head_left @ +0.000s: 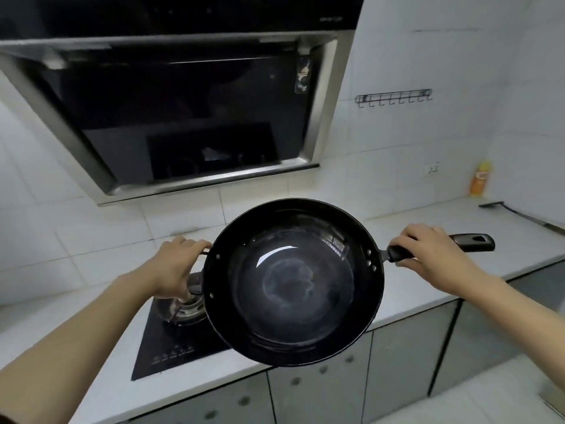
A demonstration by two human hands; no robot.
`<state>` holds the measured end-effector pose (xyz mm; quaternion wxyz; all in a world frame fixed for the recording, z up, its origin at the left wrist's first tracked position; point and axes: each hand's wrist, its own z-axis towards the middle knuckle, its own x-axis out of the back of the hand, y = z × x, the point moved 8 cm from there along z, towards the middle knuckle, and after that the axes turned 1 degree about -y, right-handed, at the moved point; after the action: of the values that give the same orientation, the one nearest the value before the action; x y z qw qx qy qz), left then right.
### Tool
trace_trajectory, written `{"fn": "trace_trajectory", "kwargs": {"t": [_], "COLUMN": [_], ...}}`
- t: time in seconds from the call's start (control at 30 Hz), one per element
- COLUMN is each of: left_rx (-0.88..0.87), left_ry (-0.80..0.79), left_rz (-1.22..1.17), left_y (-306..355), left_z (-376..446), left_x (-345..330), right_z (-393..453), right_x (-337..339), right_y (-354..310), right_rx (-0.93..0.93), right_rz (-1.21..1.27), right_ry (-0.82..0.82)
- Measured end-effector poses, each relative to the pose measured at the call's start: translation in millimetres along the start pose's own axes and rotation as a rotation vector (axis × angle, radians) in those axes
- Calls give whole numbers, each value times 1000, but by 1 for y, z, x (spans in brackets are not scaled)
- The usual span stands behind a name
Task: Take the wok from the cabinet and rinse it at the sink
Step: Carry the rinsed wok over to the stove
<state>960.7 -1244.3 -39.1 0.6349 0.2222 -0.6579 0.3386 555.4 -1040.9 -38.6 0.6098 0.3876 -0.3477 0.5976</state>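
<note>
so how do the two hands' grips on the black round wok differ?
The left hand curls round the small side loop at the black round wok's rim; the right hand wraps the long black straight handle. Left sits over the black glass hob, right over the white counter. Both carry the wok.

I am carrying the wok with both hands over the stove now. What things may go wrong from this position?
1. The wok hangs above the burner and the glass stove top; if a grip slips, it may hit them.
2. The left hand holds only the small side handle, so the wok could tilt.
3. The right hand grips the long handle, whose end sticks out over the counter and might bump things when you turn.
</note>
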Motion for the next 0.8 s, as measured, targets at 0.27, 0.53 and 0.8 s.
{"fn": "trace_trajectory", "kwargs": {"t": [0.27, 0.53, 0.8], "left_rx": [-206, -319, -368], "left_ry": [-6, 31, 42], "left_rz": [-48, -103, -106], "left_y": [88, 155, 214], "left_z": [139, 276, 360], "left_x": [-21, -46, -52], "right_z": [-38, -29, -32], "right_x": [-7, -26, -46], "right_y": [109, 211, 296], "right_rx": [-169, -281, -334], "right_rz": [-100, -189, -202], "right_ry": [-73, -197, -207]}}
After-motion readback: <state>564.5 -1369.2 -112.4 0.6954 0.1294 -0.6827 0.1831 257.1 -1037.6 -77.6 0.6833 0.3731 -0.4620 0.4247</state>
